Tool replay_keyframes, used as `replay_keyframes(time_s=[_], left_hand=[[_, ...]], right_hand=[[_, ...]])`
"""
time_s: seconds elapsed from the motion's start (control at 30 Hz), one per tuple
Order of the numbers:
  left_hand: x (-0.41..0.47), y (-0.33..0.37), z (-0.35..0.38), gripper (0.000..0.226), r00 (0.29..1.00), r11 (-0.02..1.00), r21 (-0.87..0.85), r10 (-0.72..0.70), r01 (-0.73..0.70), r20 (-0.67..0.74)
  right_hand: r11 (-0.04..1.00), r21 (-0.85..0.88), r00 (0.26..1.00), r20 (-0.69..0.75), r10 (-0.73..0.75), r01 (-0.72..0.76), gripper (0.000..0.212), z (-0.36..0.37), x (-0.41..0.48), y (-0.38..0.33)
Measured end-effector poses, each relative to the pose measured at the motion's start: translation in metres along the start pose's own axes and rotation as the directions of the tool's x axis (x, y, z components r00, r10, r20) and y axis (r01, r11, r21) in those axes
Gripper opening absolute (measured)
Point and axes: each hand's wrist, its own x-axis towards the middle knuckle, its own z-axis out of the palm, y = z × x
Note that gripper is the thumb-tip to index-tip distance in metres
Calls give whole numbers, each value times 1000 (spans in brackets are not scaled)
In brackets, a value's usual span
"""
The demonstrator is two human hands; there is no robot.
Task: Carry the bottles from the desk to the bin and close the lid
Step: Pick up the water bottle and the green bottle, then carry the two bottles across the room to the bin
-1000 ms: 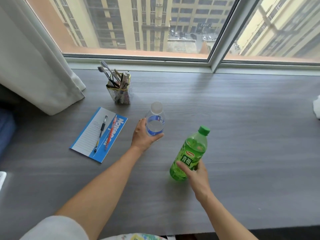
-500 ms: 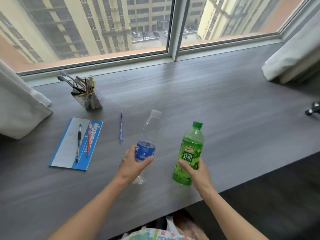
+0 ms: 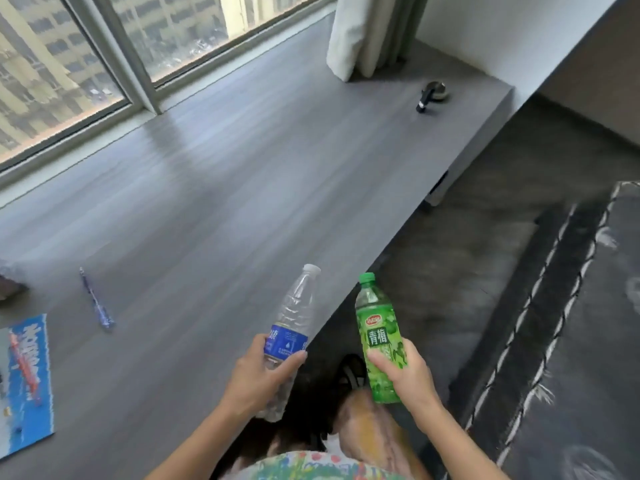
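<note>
Both bottles have left the desk (image 3: 214, 174) since a moment ago, and my view has swung right, so the pen holder is out of sight. My left hand (image 3: 258, 379) is wrapped around the clear bottle (image 3: 294, 313) at its blue label, and my right hand (image 3: 405, 375) is clamped on the lower half of the green bottle (image 3: 379, 334); each is held upright with its cap on, near the desk's front edge. Grey wood-grain runs the length of the desk under a wide window (image 3: 62, 64), with a pale curtain (image 3: 360, 36) at the far end and dark carpet (image 3: 467, 258) below. On the desk I count one blue pen (image 3: 97, 299), one blue notepad (image 3: 27, 386) at the left edge, and one small dark object (image 3: 433, 97) near the curtain, too blurred to name. Two bottles, two hands.
</note>
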Motion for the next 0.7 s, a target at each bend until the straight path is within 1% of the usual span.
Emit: replay_keyframes(time_s=[0.07, 0.17, 0.27, 0.33, 0.37, 0.43, 0.47, 0.57, 0.7], left_hand=[[6, 16, 22, 42, 995, 998, 64, -3, -4, 102], [15, 44, 57, 37, 965, 994, 101, 4, -32, 261], [23, 76, 98, 44, 919, 983, 158, 23, -93, 394], [28, 97, 128, 50, 893, 971, 201, 22, -126, 450], [31, 106, 143, 49, 888, 962, 231, 25, -147, 460], [37, 122, 174, 44, 899, 934, 299, 47, -194, 436], [41, 130, 188, 41, 909, 921, 328, 59, -209, 412], [55, 151, 226, 39, 928, 887, 407, 61, -219, 367], [76, 170, 258, 51, 933, 788, 549, 87, -279, 348]], right_hand=[[998, 33, 997, -48, 59, -57, 41, -20, -2, 21], [982, 132, 985, -87, 146, -133, 37, -53, -2, 51], [964, 168, 966, -126, 227, -204, 34, -90, 1, 83], [947, 188, 949, -133, 287, -260, 43, -117, 7, 105], [937, 197, 940, -130, 316, -288, 54, -131, 11, 117], [914, 208, 919, -117, 377, -348, 74, -159, 18, 136], [907, 215, 914, -110, 391, -362, 76, -171, 21, 145], [895, 208, 905, -84, 417, -393, 64, -201, 30, 169], [865, 196, 873, -71, 482, -462, 66, -229, 38, 185]])
